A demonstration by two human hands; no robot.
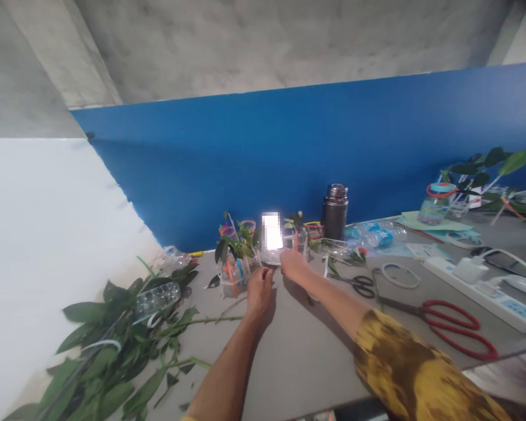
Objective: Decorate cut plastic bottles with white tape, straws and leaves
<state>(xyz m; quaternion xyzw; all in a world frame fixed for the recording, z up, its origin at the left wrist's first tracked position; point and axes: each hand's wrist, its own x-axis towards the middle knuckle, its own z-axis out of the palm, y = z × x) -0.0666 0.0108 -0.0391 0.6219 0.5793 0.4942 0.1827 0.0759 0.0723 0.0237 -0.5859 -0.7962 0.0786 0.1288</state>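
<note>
My left hand (259, 291) is on the grey table, its fingers bent together at the tips; whatever they may pinch is too small to make out. Just right of it, my right hand (293, 266) is closed beside a clear plastic piece (272, 256). What its fingers hold is hidden from me. Behind both hands a bright white rectangle (272, 233) stands upright, partly pixelated. Left of my hands are clear plastic containers (231, 280) with leafy stems and orange and blue strips. Another clear container (298, 241) with an orange strip stands right behind my right hand.
Cut leafy branches (114, 345) and a clear bottle (158, 299) cover the left side. On the right lie black scissors (362, 286), red-handled scissors (458, 327), a white cable (400, 276) and a power strip (486, 292). A dark thermos (335, 211) stands by the blue partition (245, 158).
</note>
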